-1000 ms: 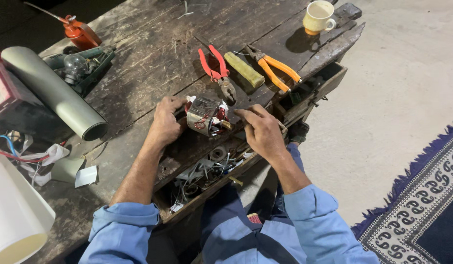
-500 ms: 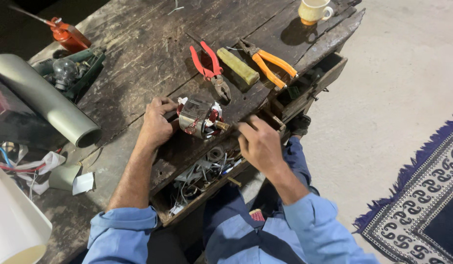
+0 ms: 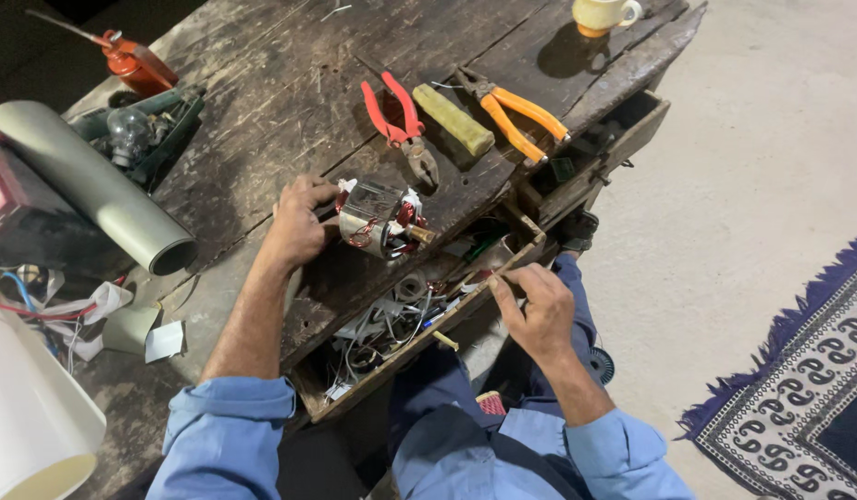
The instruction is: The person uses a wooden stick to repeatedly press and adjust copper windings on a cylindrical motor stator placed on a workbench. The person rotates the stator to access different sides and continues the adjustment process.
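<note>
- Worn dark planks make up the workbench point(image 3: 262, 83), which stands on a pale concrete floor point(image 3: 752, 185); a patterned rug point(image 3: 799, 398) lies at the near right.
- At the far left lie a grey plastic pipe point(image 3: 95, 185), a red oil can point(image 3: 132, 63) and a dark green tool point(image 3: 160, 125), with a white roll point(image 3: 26, 417) and loose wires point(image 3: 31, 301) nearer.
- Left hand point(image 3: 294, 227) rests on the bench with fingers curled around the left end of the motor stator point(image 3: 378, 218), a metal core with copper windings and red wire, pressing it to the wood.
- Just beyond the stator lie red-handled pliers point(image 3: 401, 120), a yellow-green handle point(image 3: 456, 120) and orange-handled pliers point(image 3: 516, 111), all well clear of both hands; a yellow cup point(image 3: 602, 14) stands at the far right corner.
- Below the stator an open drawer point(image 3: 391, 370) juts toward the person, crammed with wires and small parts; a second open drawer point(image 3: 614, 139) sits farther right.
- Right hand point(image 3: 535, 310) rests on the front edge of the near drawer, fingers bent and close together; whether they pinch anything small I cannot tell.
- Blue sleeves point(image 3: 229, 431) cover both arms.
</note>
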